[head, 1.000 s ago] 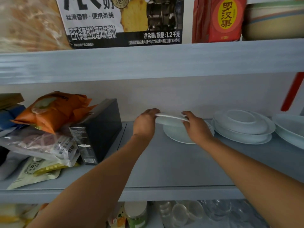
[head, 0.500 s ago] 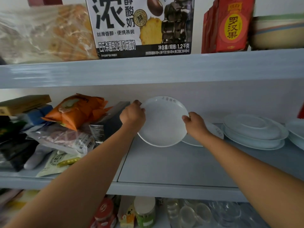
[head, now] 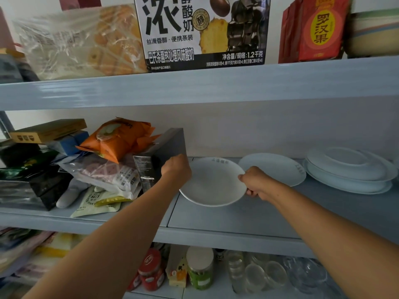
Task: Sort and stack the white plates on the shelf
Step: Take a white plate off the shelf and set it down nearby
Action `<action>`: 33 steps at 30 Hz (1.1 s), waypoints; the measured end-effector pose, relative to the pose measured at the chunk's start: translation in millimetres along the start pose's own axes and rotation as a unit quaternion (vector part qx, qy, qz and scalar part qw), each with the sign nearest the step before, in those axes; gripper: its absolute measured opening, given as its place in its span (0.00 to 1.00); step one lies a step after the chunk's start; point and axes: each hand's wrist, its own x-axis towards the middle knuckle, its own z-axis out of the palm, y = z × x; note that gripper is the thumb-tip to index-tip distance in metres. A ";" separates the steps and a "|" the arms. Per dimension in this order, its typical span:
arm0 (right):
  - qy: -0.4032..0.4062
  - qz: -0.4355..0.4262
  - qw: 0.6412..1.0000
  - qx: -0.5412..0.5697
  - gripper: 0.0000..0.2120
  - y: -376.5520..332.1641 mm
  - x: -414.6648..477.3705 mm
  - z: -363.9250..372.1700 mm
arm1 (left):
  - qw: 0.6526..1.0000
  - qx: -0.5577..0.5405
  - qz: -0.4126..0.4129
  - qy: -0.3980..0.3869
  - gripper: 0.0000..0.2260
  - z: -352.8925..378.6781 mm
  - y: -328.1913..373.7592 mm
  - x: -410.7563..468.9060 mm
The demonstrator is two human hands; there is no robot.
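On the shelf [head: 216, 221]: two single plates [head: 212, 182].

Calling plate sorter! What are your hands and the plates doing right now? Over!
Left hand and right hand both gripping one white plate, tilted. Second plate flat beside it; stacked plates further right. Dark box close by left hand.

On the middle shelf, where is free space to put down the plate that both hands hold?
Bare shelf lies in front of the held plate, between the black box and the stacked plates. Left of the box is crowded with packets.
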 end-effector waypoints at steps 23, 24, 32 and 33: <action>0.000 0.024 0.997 -0.077 0.08 6.3 1.9 18.9 | 0.999 0.005 -0.019 -0.051 0.11 28.3 -17.5 -9.5; -0.005 0.025 0.997 -0.077 0.08 6.9 2.1 20.8 | 0.999 0.010 -0.019 -0.049 0.11 29.8 -18.0 -9.8; -0.009 0.029 0.992 -0.120 0.10 10.2 2.5 31.8 | 0.998 0.054 -0.031 -0.031 0.12 41.4 -18.1 -12.0; -0.006 0.029 0.992 -0.126 0.11 10.0 2.9 32.4 | 0.998 0.057 -0.031 -0.028 0.12 42.3 -17.8 -11.7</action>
